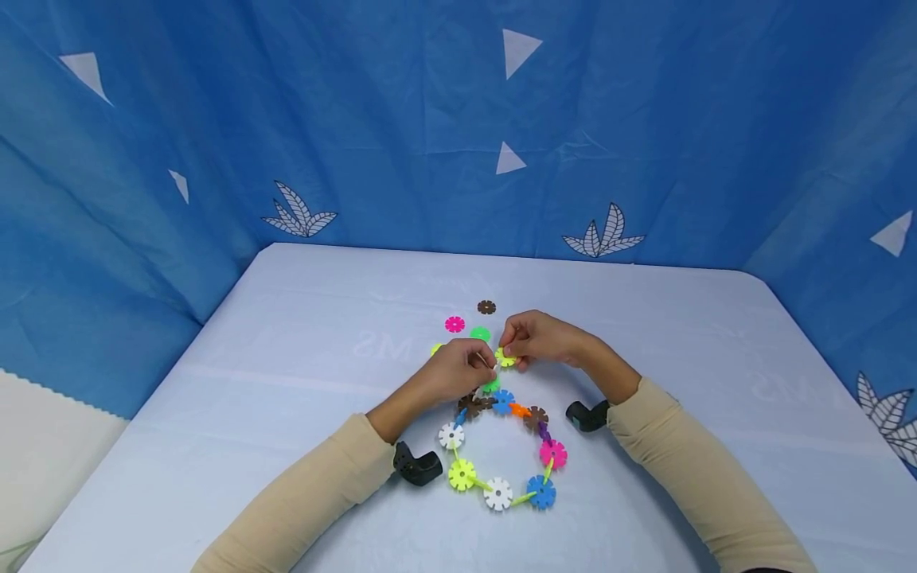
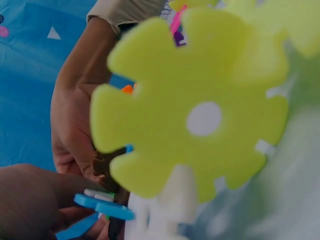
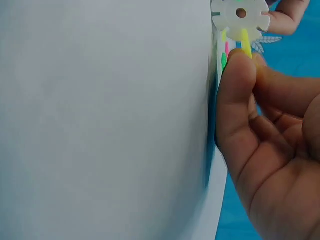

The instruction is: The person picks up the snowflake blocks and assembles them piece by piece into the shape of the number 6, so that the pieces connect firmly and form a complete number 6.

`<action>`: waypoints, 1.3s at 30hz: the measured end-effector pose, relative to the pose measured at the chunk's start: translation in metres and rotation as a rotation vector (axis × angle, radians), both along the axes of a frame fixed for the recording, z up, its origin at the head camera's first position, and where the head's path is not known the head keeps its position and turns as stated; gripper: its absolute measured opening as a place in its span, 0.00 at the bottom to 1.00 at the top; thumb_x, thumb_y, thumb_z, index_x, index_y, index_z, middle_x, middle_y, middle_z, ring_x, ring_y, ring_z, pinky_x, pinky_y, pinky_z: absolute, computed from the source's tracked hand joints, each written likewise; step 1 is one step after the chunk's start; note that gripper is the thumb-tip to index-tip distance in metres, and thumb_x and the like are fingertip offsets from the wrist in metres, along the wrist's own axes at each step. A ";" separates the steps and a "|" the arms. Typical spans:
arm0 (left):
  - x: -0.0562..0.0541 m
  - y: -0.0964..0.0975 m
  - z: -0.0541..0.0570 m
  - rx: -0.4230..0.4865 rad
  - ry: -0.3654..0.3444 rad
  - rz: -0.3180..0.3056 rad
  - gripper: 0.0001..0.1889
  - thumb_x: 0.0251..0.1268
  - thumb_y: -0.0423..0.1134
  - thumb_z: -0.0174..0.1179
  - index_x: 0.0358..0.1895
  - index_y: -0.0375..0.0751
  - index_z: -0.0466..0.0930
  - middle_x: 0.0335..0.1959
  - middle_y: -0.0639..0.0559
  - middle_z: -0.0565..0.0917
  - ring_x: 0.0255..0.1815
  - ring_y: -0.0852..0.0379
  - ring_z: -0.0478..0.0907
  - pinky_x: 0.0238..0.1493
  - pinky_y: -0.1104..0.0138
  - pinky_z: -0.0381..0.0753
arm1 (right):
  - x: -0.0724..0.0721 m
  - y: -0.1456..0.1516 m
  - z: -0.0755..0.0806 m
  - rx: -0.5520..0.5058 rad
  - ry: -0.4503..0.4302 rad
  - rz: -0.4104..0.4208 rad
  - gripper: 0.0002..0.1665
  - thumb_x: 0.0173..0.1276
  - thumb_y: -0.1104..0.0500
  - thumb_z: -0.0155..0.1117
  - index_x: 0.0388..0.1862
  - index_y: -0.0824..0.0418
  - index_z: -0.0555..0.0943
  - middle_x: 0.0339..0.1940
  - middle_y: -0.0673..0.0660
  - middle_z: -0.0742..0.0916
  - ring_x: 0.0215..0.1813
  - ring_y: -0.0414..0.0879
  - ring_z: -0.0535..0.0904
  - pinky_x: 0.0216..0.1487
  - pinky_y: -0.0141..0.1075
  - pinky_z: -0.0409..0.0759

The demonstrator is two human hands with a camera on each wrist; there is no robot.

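Observation:
My right hand (image 1: 542, 338) pinches a yellow notched plastic disc (image 1: 506, 360) between thumb and fingertips. In the right wrist view that disc shows edge-on, its upper end at the notched edge of a white disc (image 3: 229, 19). My left hand (image 1: 458, 370) pinches the white disc, mostly hidden behind its fingers in the head view. Just below those fingertips is a green disc (image 1: 491, 385), at the top of a ring of linked discs that includes a pink disc (image 1: 553, 454) and a blue disc (image 1: 540, 493). A large yellow disc (image 2: 155, 100) fills much of the left wrist view.
Loose discs lie beyond my hands: a brown disc (image 1: 486, 307), a pink one and a green disc (image 1: 480, 333). Black curved objects (image 1: 419, 465) sit by each forearm on the white table (image 1: 286, 318). A blue curtain (image 1: 430, 119) hangs behind.

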State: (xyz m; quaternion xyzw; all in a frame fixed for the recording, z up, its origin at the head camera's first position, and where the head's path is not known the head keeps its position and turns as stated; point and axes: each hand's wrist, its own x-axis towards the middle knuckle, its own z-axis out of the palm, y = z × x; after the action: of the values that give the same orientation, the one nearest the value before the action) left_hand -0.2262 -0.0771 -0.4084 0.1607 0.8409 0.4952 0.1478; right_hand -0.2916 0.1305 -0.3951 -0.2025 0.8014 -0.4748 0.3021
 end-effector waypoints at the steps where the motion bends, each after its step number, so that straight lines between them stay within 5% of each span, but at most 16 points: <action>1: 0.000 0.000 0.001 -0.006 0.007 -0.002 0.02 0.67 0.32 0.65 0.38 0.38 0.82 0.28 0.52 0.81 0.27 0.57 0.75 0.28 0.66 0.74 | 0.001 -0.001 0.000 0.004 0.001 -0.003 0.03 0.72 0.72 0.61 0.37 0.67 0.80 0.30 0.59 0.83 0.28 0.47 0.81 0.37 0.37 0.84; 14: -0.001 0.001 -0.001 -0.019 0.024 0.006 0.02 0.67 0.32 0.65 0.38 0.38 0.83 0.29 0.53 0.81 0.30 0.57 0.76 0.32 0.66 0.75 | 0.000 0.002 0.003 0.048 0.036 0.061 0.02 0.75 0.67 0.62 0.39 0.63 0.80 0.32 0.58 0.82 0.32 0.49 0.78 0.39 0.39 0.83; 23: -0.002 0.001 -0.003 -0.004 -0.010 0.019 0.05 0.69 0.34 0.64 0.43 0.37 0.83 0.33 0.52 0.81 0.33 0.56 0.77 0.36 0.64 0.77 | -0.033 -0.005 0.008 0.257 0.362 0.068 0.18 0.77 0.62 0.60 0.64 0.61 0.77 0.35 0.57 0.83 0.31 0.47 0.75 0.33 0.38 0.74; 27: -0.002 0.000 -0.003 0.012 -0.030 0.030 0.08 0.68 0.35 0.65 0.46 0.37 0.82 0.33 0.50 0.80 0.31 0.54 0.76 0.35 0.63 0.76 | -0.049 -0.019 0.009 0.379 0.422 0.078 0.27 0.78 0.59 0.59 0.74 0.58 0.71 0.33 0.57 0.80 0.31 0.47 0.71 0.35 0.39 0.70; 34: -0.002 -0.001 -0.002 -0.002 -0.029 0.028 0.11 0.68 0.36 0.65 0.49 0.37 0.80 0.33 0.51 0.80 0.29 0.55 0.76 0.33 0.63 0.76 | -0.055 -0.030 0.008 0.475 0.478 0.096 0.16 0.77 0.62 0.61 0.61 0.57 0.77 0.42 0.57 0.83 0.41 0.50 0.75 0.48 0.44 0.74; 39: -0.003 -0.002 -0.004 -0.004 -0.018 0.016 0.13 0.68 0.35 0.65 0.53 0.36 0.79 0.32 0.51 0.80 0.26 0.56 0.75 0.32 0.63 0.75 | -0.048 -0.025 0.010 0.467 0.445 0.079 0.12 0.73 0.63 0.66 0.53 0.57 0.77 0.42 0.57 0.82 0.43 0.51 0.76 0.48 0.45 0.76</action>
State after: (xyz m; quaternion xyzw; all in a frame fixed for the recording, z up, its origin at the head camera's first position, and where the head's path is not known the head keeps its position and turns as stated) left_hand -0.2289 -0.0792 -0.4122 0.1491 0.8419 0.4959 0.1516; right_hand -0.3392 0.1058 -0.3852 -0.2574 0.9267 -0.2102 0.1757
